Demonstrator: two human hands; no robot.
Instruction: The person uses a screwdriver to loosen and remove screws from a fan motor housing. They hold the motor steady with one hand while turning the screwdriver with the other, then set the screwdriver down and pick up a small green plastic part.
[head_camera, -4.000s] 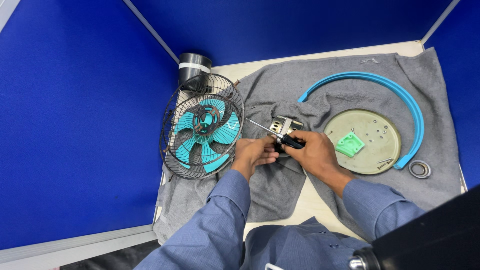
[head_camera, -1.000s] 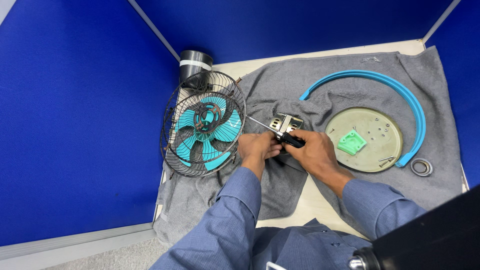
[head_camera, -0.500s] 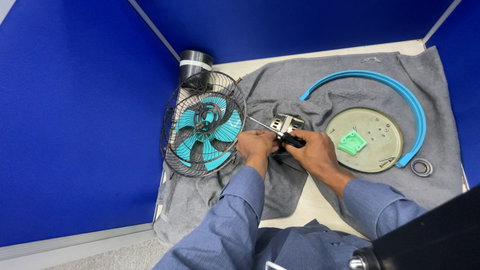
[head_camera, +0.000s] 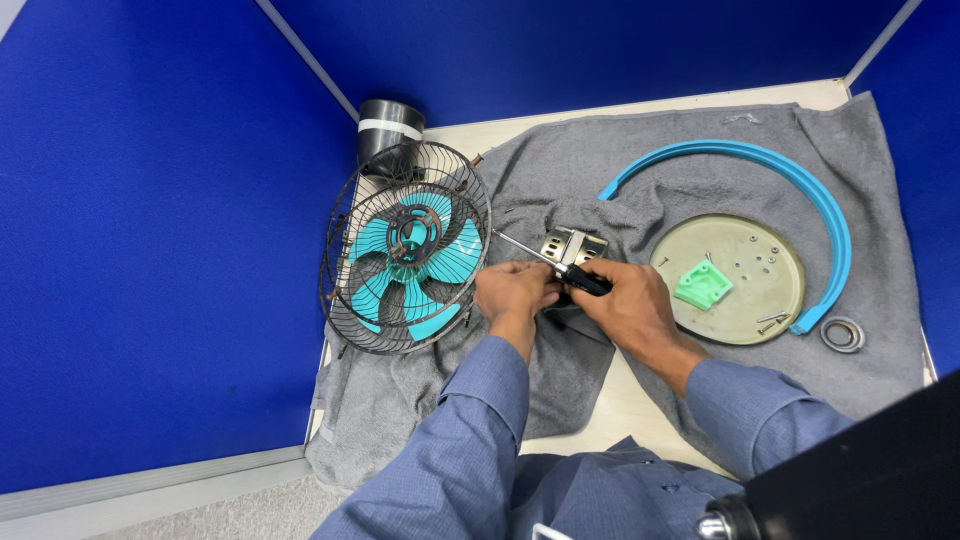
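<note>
Head view: motor (head_camera: 572, 246) just above right hand (head_camera: 630, 305)

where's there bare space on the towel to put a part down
Free towel: the stretch behind the motor, between fan cage and blue ring; also the near right corner below the washer. Crowded: around both hands, the screwdriver and the round plate.

Honestly, no packages, signs or screens anywhere on my bench here. Closest thing to a label is the white band round the dark cylinder (head_camera: 389, 128) up at eleven o'clock, behind the fan.
</note>
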